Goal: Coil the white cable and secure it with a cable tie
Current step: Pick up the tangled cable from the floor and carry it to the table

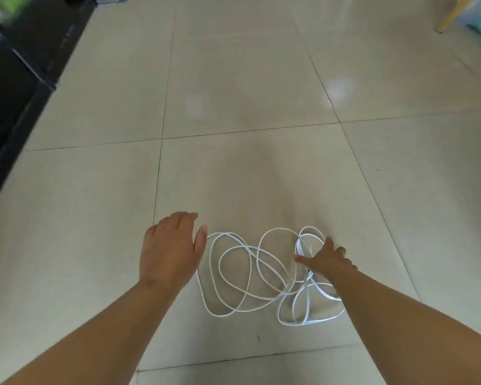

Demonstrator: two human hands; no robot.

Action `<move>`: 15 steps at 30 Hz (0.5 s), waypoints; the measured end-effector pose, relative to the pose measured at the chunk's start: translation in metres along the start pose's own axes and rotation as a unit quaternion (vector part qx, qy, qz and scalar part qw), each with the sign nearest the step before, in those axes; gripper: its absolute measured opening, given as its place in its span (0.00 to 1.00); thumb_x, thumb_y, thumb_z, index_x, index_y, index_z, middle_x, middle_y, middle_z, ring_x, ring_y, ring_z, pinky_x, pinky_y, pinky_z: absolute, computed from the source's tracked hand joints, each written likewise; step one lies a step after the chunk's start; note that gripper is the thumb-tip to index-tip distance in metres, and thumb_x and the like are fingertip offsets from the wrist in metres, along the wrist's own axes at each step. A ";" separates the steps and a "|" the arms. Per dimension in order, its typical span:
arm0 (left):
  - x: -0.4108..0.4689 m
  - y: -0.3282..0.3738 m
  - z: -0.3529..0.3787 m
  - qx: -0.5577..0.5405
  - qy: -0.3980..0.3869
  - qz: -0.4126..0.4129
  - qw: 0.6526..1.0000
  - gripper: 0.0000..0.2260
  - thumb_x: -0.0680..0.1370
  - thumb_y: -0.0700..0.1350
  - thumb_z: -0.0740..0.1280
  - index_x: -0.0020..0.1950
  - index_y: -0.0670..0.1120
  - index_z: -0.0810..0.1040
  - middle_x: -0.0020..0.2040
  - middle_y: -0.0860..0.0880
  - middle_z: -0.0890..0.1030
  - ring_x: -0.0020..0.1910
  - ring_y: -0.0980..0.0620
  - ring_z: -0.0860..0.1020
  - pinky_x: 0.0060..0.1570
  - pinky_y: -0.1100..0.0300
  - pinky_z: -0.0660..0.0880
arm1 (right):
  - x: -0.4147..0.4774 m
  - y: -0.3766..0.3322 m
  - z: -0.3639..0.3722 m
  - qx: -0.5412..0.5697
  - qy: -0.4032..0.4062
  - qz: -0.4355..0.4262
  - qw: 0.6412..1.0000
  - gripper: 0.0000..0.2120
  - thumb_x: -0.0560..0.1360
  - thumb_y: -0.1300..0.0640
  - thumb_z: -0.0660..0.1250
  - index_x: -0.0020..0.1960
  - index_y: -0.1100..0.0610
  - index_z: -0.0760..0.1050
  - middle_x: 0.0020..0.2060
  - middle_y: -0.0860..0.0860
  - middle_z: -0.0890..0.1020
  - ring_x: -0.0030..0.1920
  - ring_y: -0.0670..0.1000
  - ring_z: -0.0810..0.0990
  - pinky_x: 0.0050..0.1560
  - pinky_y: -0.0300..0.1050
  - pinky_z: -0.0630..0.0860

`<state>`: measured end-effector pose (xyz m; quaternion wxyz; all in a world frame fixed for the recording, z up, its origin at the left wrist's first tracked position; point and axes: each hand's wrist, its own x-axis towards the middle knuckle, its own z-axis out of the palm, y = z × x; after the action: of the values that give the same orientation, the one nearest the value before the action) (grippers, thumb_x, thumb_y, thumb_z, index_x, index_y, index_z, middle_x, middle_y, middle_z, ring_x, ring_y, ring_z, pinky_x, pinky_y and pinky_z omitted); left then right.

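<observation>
Both forearms (94, 329) are reaching down in front of me. The left hand (169, 251) is hanging flat and relaxed, holding nothing, with its thumb just beside the cable (278, 229). The cable is lying on the floor (233, 79) in loose, crossing loops between the hands. The right hand (326, 259) is lying over the right loops; whether it is pinching a strand, I cannot tell. I am worrying that lifting one strand is going to drag the crossed loops into a knot. Also I am not finding any tie in view, so a finished coil may be springing open.
</observation>
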<state>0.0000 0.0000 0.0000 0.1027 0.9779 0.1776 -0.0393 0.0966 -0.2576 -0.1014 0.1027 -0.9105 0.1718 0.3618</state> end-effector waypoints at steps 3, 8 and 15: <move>-0.005 0.004 0.015 -0.009 0.000 0.002 1.000 0.22 0.79 0.57 0.51 0.64 0.48 0.74 0.61 0.49 0.78 0.61 0.47 0.75 0.60 0.51 0.68 | -0.001 0.000 0.003 -0.021 -0.012 -0.005 1.000 0.51 0.67 0.32 0.66 0.77 0.52 0.44 0.71 0.60 0.60 0.70 0.62 0.64 0.69 0.57 0.60; -0.013 0.003 0.028 -0.018 0.008 -0.003 1.000 0.30 0.74 0.59 0.42 0.62 0.47 0.76 0.58 0.49 0.79 0.58 0.47 0.77 0.58 0.51 0.70 | -0.002 -0.008 0.012 -0.048 -0.027 -0.019 0.998 0.51 0.66 0.30 0.65 0.77 0.48 0.41 0.72 0.59 0.62 0.72 0.60 0.60 0.69 0.56 0.60; -0.016 -0.025 0.020 0.007 0.012 -0.027 1.000 0.24 0.77 0.57 0.49 0.62 0.47 0.75 0.59 0.49 0.79 0.59 0.47 0.76 0.58 0.51 0.69 | -0.016 -0.048 0.032 -0.032 -0.050 -0.062 0.996 0.53 0.65 0.27 0.63 0.77 0.47 0.40 0.74 0.58 0.56 0.73 0.62 0.57 0.70 0.58 0.59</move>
<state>-0.0249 0.0125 -0.0227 0.0927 0.9740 0.2044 -0.0315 0.0843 -0.1995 -0.1103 0.1037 -0.9029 0.0982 0.4054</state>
